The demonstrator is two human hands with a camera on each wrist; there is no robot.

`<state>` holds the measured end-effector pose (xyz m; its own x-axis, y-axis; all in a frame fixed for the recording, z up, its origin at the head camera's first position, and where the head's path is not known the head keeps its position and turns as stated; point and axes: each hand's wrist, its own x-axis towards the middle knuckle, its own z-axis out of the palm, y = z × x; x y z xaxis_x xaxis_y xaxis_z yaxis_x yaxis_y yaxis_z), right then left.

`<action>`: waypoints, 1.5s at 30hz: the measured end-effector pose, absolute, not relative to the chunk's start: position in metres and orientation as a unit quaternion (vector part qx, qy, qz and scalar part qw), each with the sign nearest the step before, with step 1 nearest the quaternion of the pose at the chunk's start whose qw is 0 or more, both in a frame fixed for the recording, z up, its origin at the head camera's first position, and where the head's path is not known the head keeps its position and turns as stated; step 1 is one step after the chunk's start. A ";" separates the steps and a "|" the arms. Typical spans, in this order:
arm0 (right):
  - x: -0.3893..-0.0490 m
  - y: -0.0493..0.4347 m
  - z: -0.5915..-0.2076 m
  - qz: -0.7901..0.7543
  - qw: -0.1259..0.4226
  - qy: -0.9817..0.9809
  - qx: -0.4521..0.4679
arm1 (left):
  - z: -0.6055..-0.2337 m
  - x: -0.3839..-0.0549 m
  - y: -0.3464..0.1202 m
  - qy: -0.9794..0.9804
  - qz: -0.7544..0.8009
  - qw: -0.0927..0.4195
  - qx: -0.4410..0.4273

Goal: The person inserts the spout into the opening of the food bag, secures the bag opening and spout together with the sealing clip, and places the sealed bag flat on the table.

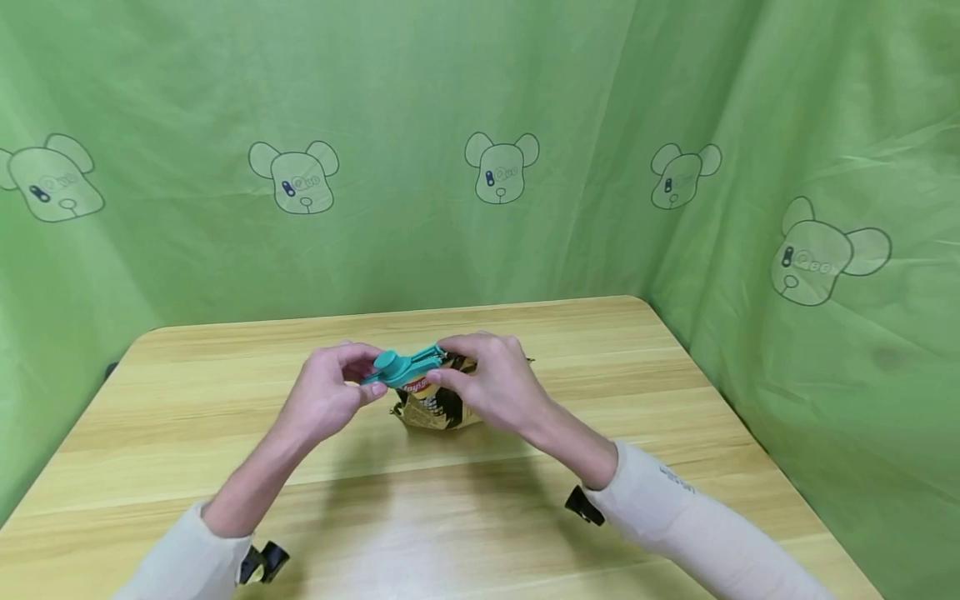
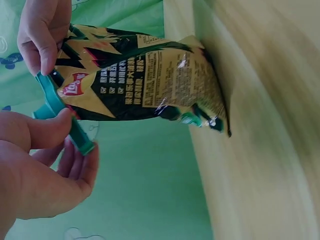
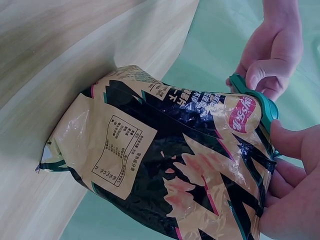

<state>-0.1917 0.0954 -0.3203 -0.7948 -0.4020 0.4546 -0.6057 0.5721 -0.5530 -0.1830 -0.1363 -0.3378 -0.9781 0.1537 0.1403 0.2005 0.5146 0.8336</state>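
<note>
A black-and-gold chip bag [image 1: 431, 410] stands on the table, its printed side visible in the left wrist view and its other face [image 3: 150, 150] in the right wrist view. Across its top lies a teal bag clip [image 1: 405, 367] with a round cap. My left hand [image 1: 330, 387] pinches the capped end of the clip between thumb and fingers. At the other end, my right hand [image 1: 491, 379] has its thumb against the clip [image 3: 270, 111] and its fingers at the bag's top edge. The bag partly hides those fingers in the right wrist view.
The wood-grain table [image 1: 225, 467] spreads beneath both hands. Green curtains [image 1: 405, 250] with printed bear heads hang behind it and along its right side. A black clip-like piece [image 1: 262, 563] sits by the left sleeve, another [image 1: 585, 506] by the right sleeve.
</note>
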 end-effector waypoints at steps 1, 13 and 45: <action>-0.192 0.096 -0.320 0.363 0.141 -0.875 0.287 | -0.337 -0.182 -0.136 -0.874 -0.473 0.026 -0.106; -0.193 0.097 -0.323 0.357 0.150 -0.872 0.300 | -0.331 -0.181 -0.123 -0.879 -0.450 0.043 -0.150; -0.194 0.097 -0.323 0.349 0.162 -0.868 0.313 | -0.330 -0.186 -0.115 -0.894 -0.398 0.099 -0.184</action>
